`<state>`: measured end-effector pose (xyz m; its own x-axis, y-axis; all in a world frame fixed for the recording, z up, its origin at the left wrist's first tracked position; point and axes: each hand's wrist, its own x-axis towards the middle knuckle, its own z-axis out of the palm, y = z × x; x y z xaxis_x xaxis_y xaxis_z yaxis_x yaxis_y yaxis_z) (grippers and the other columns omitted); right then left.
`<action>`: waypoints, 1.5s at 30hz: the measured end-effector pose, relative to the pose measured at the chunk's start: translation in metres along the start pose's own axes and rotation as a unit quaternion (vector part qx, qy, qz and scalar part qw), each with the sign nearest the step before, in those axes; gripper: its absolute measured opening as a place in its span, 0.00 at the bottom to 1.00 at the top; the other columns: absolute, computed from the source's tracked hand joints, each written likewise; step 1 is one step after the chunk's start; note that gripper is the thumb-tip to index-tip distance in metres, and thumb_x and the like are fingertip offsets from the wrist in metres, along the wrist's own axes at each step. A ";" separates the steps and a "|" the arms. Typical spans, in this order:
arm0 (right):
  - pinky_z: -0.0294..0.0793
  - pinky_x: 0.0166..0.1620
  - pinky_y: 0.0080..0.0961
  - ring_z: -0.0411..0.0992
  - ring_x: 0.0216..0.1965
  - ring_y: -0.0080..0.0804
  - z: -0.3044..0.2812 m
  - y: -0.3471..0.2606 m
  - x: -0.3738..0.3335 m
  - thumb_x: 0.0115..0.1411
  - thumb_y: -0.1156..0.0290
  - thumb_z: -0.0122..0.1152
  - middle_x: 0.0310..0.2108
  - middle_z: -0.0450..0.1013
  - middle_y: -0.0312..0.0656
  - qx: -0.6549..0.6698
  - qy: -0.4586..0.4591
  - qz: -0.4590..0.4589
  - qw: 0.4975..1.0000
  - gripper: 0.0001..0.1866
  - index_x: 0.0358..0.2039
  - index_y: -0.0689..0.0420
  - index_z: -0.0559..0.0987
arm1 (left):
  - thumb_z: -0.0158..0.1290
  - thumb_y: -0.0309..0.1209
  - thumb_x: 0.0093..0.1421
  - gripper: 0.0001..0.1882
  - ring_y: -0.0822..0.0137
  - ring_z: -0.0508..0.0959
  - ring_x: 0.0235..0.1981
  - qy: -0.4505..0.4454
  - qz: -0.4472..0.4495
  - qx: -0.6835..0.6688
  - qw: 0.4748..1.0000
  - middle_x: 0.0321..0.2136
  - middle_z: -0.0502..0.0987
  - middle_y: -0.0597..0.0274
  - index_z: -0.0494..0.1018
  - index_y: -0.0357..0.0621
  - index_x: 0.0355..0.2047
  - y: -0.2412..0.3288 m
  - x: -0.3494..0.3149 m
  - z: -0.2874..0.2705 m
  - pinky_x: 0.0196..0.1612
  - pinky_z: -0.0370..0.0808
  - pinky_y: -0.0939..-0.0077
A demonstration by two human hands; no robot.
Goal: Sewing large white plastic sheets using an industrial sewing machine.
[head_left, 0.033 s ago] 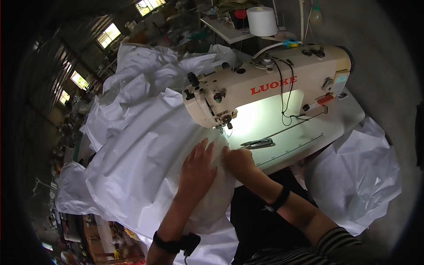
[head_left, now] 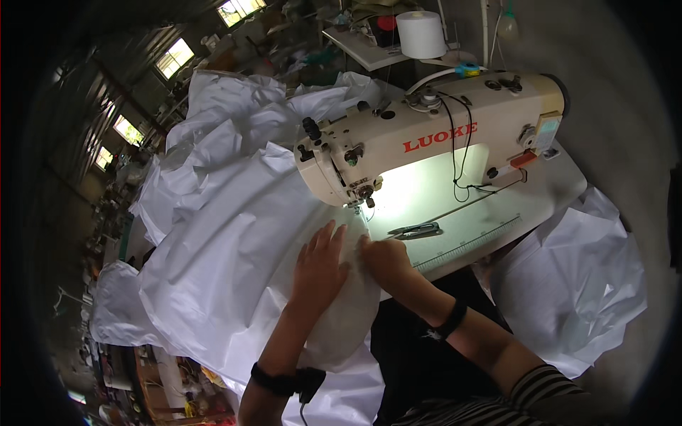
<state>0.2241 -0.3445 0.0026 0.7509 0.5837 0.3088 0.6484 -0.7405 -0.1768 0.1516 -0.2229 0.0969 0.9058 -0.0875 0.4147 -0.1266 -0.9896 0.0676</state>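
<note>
A large white sheet of smooth, shiny material lies under the needle end of a cream sewing machine and spreads far to the left. My left hand rests on the sheet just in front of the presser foot, fingers stretched out and pointing at it. Close beside it, my right hand is closed with finger and thumb pinched on the sheet's right edge. The needle area is small and partly shaded, so the stitching cannot be made out. Both wrists wear black bands.
Thread snips lie on the machine bed, right of my right hand. A black cord hangs from the machine's arm. Behind stands a white thread cone. More white material hangs bunched at the right.
My left hand and forearm have shifted very slightly forward with the sheet. My right hand stays pinched at the edge, almost unmoved.
</note>
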 end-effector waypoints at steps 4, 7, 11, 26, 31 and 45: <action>0.73 0.18 0.29 0.78 0.18 0.34 -0.010 0.004 0.000 0.62 0.71 0.54 0.17 0.77 0.37 -0.023 -0.008 -0.009 1.000 0.15 0.48 0.63 0.77 | 0.54 0.24 0.54 0.14 0.61 0.79 0.50 -0.081 0.014 0.029 0.996 0.46 0.81 0.63 0.80 0.49 0.42 -0.053 -0.011 0.036 0.51 0.78 0.67; 0.72 0.19 0.28 0.78 0.18 0.33 -0.017 0.009 -0.002 0.62 0.71 0.55 0.18 0.77 0.36 -0.057 -0.021 -0.019 0.998 0.20 0.54 0.65 0.74 | 0.52 0.22 0.53 0.16 0.63 0.80 0.49 -0.009 0.006 -0.015 1.000 0.47 0.81 0.67 0.81 0.52 0.39 -0.072 -0.014 0.040 0.51 0.78 0.66; 0.71 0.19 0.28 0.77 0.19 0.33 -0.015 0.008 -0.010 0.62 0.72 0.54 0.19 0.77 0.37 -0.046 -0.025 -0.023 0.998 0.23 0.57 0.65 0.72 | 0.51 0.21 0.52 0.17 0.61 0.80 0.49 0.020 0.029 0.012 0.999 0.47 0.81 0.64 0.82 0.51 0.39 -0.093 -0.008 0.061 0.52 0.78 0.66; 0.70 0.18 0.28 0.76 0.18 0.30 -0.008 0.003 -0.002 0.60 0.72 0.54 0.18 0.76 0.33 -0.075 -0.047 -0.004 0.996 0.26 0.60 0.59 0.72 | 0.51 0.19 0.52 0.18 0.59 0.79 0.51 0.047 -0.002 -0.034 0.998 0.48 0.81 0.62 0.82 0.48 0.42 -0.117 0.013 0.084 0.55 0.77 0.67; 0.72 0.20 0.29 0.77 0.19 0.33 -0.007 0.004 0.000 0.60 0.73 0.53 0.18 0.76 0.36 -0.040 -0.051 0.002 0.998 0.26 0.60 0.61 0.72 | 0.51 0.19 0.52 0.19 0.59 0.79 0.51 0.053 -0.020 -0.043 0.997 0.49 0.80 0.62 0.81 0.48 0.42 -0.126 0.011 0.089 0.56 0.76 0.67; 0.75 0.24 0.32 0.79 0.22 0.36 -0.011 0.008 0.006 0.59 0.71 0.55 0.19 0.78 0.39 -0.022 -0.061 0.003 0.998 0.27 0.60 0.63 0.71 | 0.47 0.20 0.54 0.20 0.60 0.78 0.53 0.068 -0.048 -0.028 0.996 0.50 0.80 0.63 0.81 0.48 0.44 -0.139 0.015 0.103 0.56 0.75 0.68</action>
<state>0.2325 -0.3510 0.0135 0.7661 0.6138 0.1905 0.6398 -0.7565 -0.1353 0.2247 -0.0986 0.0004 0.8517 0.0277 0.5234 -0.0680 -0.9843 0.1628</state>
